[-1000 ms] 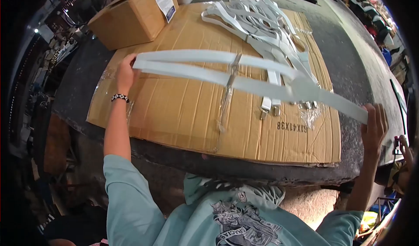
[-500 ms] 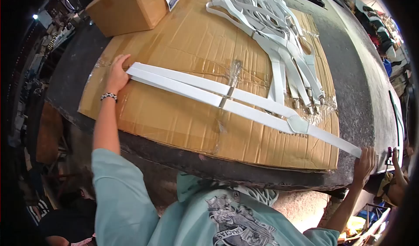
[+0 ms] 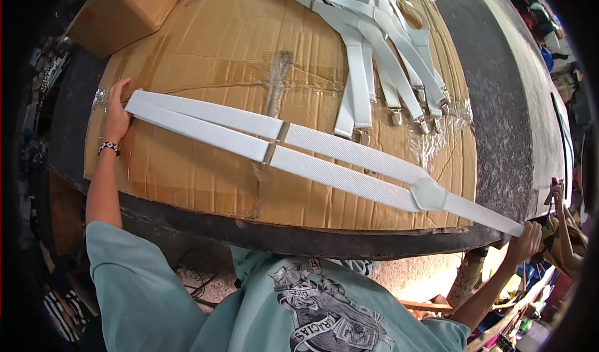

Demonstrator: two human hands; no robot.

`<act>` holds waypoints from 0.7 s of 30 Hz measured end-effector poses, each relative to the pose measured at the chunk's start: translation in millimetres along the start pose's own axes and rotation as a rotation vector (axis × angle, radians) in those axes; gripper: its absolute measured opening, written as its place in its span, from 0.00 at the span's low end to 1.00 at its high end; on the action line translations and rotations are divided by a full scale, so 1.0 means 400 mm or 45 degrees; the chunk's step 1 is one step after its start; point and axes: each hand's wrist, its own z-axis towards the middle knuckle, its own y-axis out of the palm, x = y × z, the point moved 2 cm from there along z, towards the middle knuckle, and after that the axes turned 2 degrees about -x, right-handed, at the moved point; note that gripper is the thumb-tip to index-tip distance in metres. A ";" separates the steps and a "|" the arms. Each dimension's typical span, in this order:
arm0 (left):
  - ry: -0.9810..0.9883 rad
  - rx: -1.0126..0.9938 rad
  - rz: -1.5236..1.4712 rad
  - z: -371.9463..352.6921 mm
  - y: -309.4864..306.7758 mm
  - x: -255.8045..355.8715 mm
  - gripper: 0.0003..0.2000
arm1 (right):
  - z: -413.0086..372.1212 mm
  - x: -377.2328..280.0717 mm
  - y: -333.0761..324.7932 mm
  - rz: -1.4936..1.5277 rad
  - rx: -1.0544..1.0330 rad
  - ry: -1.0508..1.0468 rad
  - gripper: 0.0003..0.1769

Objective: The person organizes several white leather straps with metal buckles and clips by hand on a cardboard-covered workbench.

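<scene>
Thing in hand: a pair of white suspenders [image 3: 331, 165] lies pulled long across the cardboard sheet [image 3: 206, 34] on the dark surface [image 3: 499, 102], two straps on the left, one tail on the right
Left hand: the left hand [image 3: 117, 112] lies flat on the two strap ends near the left edge of the cardboard, fingers out straight and not curled around anything
Right hand: the right hand [image 3: 527, 239] is down past the front edge of the surface, fingers closed tight on the end of the single tail
Slip risk: the flat hand only presses, so I think a hard pull from the right could make the stretchy ends slide out and snap back
Snag risk: the clips of the pile of suspenders [image 3: 374, 46] lie just beside the upper strap and could catch on it
Twist risk: the straps could flip over at the metal sliders [image 3: 282, 132] or the joining patch [image 3: 428, 195]
Slide risk: the cardboard could shift toward the edge if the pull drags it
Box label: the brown box [image 3: 118, 9] has a label, but it is cut off and cannot be read
Shirt writing: the shirt print [image 3: 318, 314] has words, upside down and too small to read for sure
Cardboard print: none can be read here
</scene>
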 end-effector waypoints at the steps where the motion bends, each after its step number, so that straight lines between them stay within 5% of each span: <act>1: 0.005 0.008 0.025 0.002 0.001 -0.003 0.22 | -0.008 0.025 -0.013 -0.065 0.231 -0.112 0.10; 6: -0.045 -0.097 -0.040 0.001 0.000 0.012 0.24 | -0.100 0.191 -0.038 -0.120 0.268 -0.150 0.12; 9: 0.015 -0.075 -0.026 -0.001 0.007 -0.016 0.25 | 0.035 0.007 -0.031 0.076 0.405 -0.231 0.09; 11: -0.005 -0.081 -0.106 -0.002 0.018 -0.053 0.24 | 0.151 -0.182 -0.062 0.228 0.129 -0.191 0.11; 14: -0.049 -0.086 -0.116 0.013 0.022 -0.080 0.22 | 0.371 -0.454 -0.167 0.552 0.407 -0.648 0.14; 19: -0.029 -0.067 -0.064 0.008 0.009 -0.100 0.21 | 0.513 -0.495 -0.149 0.590 0.303 -0.685 0.11; 21: 0.007 -0.050 -0.125 0.010 0.024 -0.124 0.20 | 0.498 -0.425 -0.110 0.450 0.461 -0.611 0.10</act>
